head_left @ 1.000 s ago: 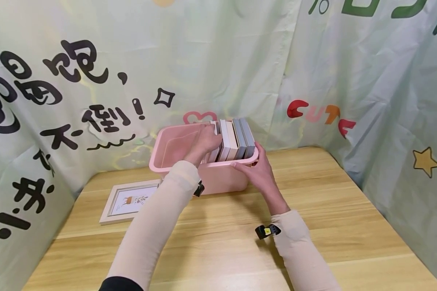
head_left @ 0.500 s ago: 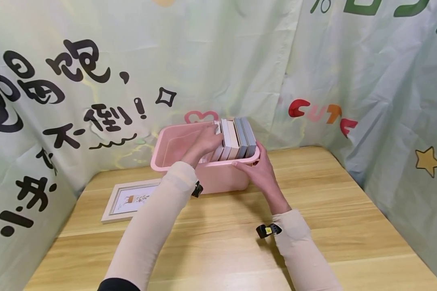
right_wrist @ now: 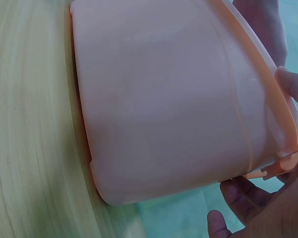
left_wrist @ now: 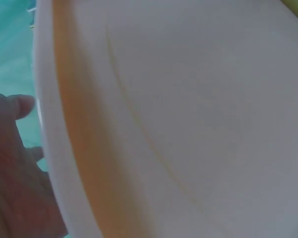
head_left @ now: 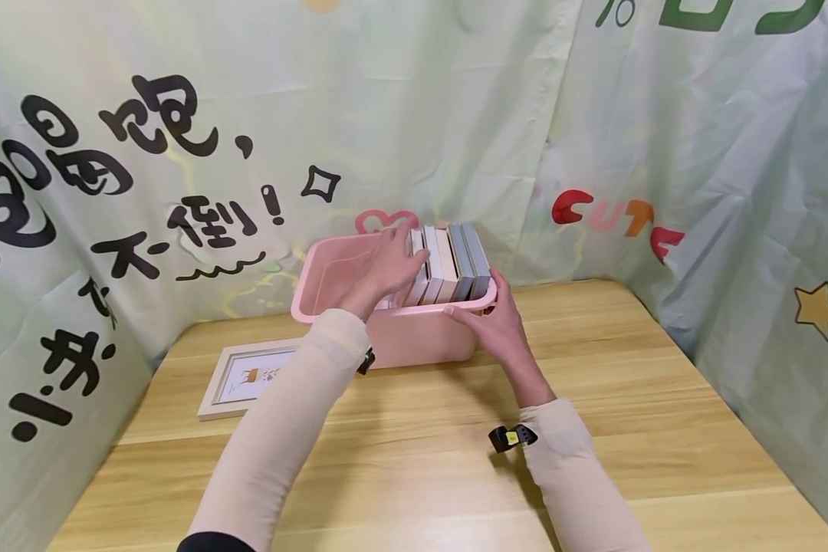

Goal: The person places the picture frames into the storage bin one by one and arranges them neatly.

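A pink plastic bin (head_left: pixel 421 339) stands near the back of the table. Several books (head_left: pixel 448 268) stand upright in its right half, pale ones on the left and grey-blue ones at the right end. My left hand (head_left: pixel 389 263) reaches over the front rim, its fingers extended beside the leftmost pale book; whether they touch it I cannot tell. In the left wrist view the bin wall hides part of that hand. With my right hand (head_left: pixel 495 326) I grip the bin's front right corner, thumb on the rim and fingers below it, as the right wrist view shows.
A light-framed picture (head_left: pixel 248 377) lies flat on the wooden table (head_left: pixel 414 452), left of the bin and partly behind my left forearm. A printed cloth (head_left: pixel 455 130) hangs close behind the bin and along both sides. Bare pink floor shows in the bin's left half.
The left hand's fingers were bent at the leftmost book; now they are straighter and the hand sits slightly higher. The right hand keeps its grip. The whole view has shifted a little.
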A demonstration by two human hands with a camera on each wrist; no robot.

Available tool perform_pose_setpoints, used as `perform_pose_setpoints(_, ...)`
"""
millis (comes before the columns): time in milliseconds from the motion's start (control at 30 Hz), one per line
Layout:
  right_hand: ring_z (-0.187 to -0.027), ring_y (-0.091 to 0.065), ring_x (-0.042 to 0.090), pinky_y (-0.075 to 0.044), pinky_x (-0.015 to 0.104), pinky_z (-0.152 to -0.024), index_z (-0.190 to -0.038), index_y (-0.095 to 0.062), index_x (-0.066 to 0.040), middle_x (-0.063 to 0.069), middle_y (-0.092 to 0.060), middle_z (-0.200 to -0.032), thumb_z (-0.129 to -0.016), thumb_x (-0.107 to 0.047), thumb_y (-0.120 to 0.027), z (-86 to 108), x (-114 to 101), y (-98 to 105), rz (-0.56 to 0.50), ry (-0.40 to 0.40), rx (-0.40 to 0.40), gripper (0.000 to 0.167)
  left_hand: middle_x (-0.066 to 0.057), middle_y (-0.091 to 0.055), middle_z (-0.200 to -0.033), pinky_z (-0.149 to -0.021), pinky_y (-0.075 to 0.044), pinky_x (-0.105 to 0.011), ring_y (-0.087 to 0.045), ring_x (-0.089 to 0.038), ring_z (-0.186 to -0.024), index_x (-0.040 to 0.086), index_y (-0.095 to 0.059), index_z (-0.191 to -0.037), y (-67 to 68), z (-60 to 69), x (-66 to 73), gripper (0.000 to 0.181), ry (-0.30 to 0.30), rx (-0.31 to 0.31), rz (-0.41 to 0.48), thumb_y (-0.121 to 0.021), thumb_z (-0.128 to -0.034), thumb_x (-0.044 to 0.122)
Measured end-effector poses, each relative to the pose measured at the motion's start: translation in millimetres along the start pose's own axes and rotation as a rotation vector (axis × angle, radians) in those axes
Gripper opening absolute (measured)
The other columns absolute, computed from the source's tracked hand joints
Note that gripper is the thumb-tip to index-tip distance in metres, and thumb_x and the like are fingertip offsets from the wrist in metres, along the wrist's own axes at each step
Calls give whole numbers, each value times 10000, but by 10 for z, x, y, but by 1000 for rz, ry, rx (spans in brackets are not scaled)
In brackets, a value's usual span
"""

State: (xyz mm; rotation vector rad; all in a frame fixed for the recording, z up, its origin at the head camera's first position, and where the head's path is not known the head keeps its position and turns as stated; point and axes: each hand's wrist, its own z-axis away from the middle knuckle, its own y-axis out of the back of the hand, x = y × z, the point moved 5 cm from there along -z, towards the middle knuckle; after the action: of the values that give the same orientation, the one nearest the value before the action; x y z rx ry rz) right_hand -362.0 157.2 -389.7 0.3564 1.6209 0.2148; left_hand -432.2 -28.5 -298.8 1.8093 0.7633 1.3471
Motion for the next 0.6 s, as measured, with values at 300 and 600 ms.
perform_pose_setpoints(300, -1368, -410, 258, -371, 473, -1096, -1551, -82, -329, 62, -305, -1564, -697, -609, -769, -5, 3, -4, -1, 6, 4, 1132, -60, -120, -1640, -1150, -84, -653, -117, -368, -1501, 380, -81, -1552, 62, 101, -135, 733, -43, 8, -330, -277, -923, 699)
perform_pose_setpoints(600, -1387, -390, 254, -360, 470, -1107, -1557, -94, -289, 67, -295, -1571, -712, -565, -781, -6, 4, 0, -6, 12, 9, 1124, -59, -32, -1649, -1134, -20, -684, -18, -377, -1511, 342, -37, -1560, 175, 185, -391, 810, 6, -5, -417, -239, -894, 757)
